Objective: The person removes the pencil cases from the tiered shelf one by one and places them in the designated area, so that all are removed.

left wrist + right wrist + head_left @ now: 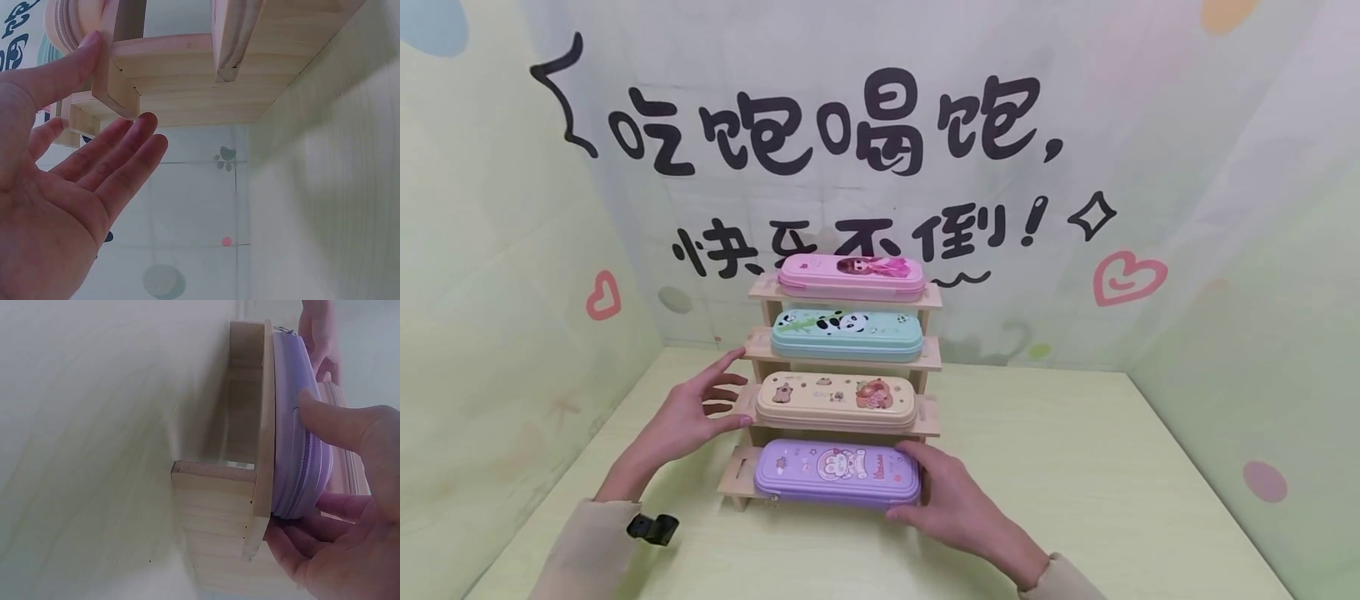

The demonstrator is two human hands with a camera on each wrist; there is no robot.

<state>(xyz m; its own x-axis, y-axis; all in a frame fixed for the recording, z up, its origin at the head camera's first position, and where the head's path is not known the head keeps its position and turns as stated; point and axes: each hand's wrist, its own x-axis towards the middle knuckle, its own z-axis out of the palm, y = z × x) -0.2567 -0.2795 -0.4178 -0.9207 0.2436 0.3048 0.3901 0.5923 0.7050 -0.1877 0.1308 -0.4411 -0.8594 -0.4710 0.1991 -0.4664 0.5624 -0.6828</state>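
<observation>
A purple pencil case (838,472) with a cartoon rabbit lies on the lowest step of a stepped wooden rack (741,467). My right hand (953,498) grips its right end, the thumb at the front edge and the fingers behind. In the right wrist view, the purple case (290,425) rests against the step. My left hand (688,417) is at the rack's left side, its fingers spread and fairly straight. In the left wrist view, the left thumb (75,65) touches the end of a step. A cream pencil case (835,398) sits on the step above the purple one.
Higher up the rack lie a mint pencil case (850,335) with pandas and a pink one (820,277) with a doll figure. The rack stands on a light wooden table (1075,500). Behind is a printed backdrop (880,50); patterned side panels (1262,333) flank the table.
</observation>
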